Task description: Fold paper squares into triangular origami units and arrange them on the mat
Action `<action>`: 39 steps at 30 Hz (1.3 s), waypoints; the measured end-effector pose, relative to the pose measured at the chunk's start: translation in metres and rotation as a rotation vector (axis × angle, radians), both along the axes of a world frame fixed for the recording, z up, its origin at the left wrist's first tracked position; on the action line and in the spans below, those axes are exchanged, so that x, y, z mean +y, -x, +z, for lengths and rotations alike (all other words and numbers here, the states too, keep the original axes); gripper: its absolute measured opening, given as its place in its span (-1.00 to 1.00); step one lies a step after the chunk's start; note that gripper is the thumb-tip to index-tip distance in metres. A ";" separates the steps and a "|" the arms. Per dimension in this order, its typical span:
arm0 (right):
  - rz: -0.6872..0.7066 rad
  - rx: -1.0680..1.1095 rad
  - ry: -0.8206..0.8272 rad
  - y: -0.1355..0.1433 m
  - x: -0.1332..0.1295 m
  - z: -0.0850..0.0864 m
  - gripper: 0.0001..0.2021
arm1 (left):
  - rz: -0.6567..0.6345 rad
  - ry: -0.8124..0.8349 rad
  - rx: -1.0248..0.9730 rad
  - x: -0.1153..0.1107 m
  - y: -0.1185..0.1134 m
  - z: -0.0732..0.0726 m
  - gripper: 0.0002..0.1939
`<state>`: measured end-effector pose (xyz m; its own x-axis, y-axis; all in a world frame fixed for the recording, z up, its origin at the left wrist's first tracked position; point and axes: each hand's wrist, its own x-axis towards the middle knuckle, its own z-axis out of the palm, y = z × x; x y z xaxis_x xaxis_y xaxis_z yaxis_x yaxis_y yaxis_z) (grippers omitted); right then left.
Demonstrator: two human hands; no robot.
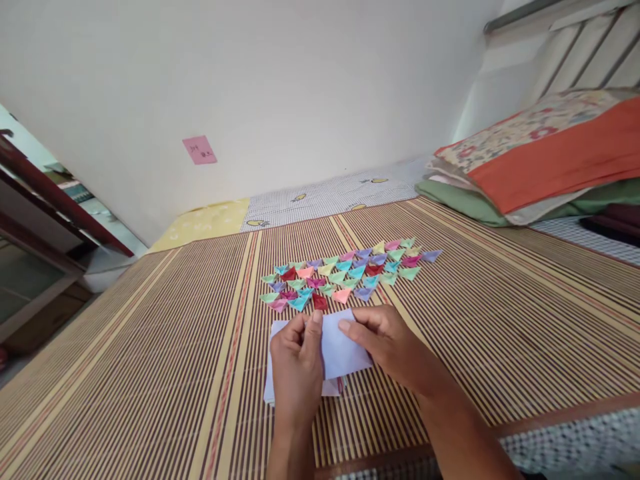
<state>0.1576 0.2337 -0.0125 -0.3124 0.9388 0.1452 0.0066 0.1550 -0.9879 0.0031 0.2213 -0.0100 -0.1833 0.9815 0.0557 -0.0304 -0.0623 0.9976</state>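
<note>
Between my two hands is a pale lavender sheet of paper [346,350], held a little above the striped bamboo mat. My left hand [299,357] pinches its left side between thumb and fingers. At its upper right corner, my right hand [380,333] grips the paper with the thumb on top. Beneath lies a stack of paper sheets [271,377], partly covered by my left hand and the held sheet; coloured edges show at its side. Just beyond my hands, several rows of small folded paper boats [341,296] in many colours rest on the mat.
The bamboo mat [200,347] spreads over the bed. Folded bedding with an orange and floral cover [560,160] is piled at the right. A white wall with a pink note [200,150] rises behind; a doorway opens at the left.
</note>
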 end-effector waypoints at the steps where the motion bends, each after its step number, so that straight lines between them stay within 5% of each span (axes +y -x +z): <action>1: 0.025 0.003 0.008 -0.001 0.000 0.000 -0.59 | -0.048 0.060 -0.108 0.001 0.000 0.000 -0.50; 7: -0.002 0.044 0.020 -0.001 0.004 -0.003 -0.62 | -0.154 0.169 -0.426 0.007 -0.001 0.002 -0.58; 15: 0.038 0.065 0.029 -0.001 0.004 -0.004 -0.71 | -0.068 0.038 -0.336 0.006 -0.001 -0.006 -0.67; 20: -0.037 0.074 0.009 0.000 0.008 -0.009 -0.77 | 0.048 -0.049 -0.256 0.003 -0.002 -0.004 -0.53; 26: -0.153 0.080 0.007 -0.001 0.011 -0.008 -0.79 | -0.112 -0.085 -0.056 0.003 0.000 0.002 -0.72; 33: -0.125 0.037 -0.033 -0.004 0.011 -0.007 -0.60 | -0.160 0.039 -0.257 0.008 0.008 -0.011 -0.73; 39: -0.234 0.188 -0.044 -0.001 0.013 -0.008 -0.76 | -0.223 0.074 -0.274 0.008 0.009 -0.009 -0.75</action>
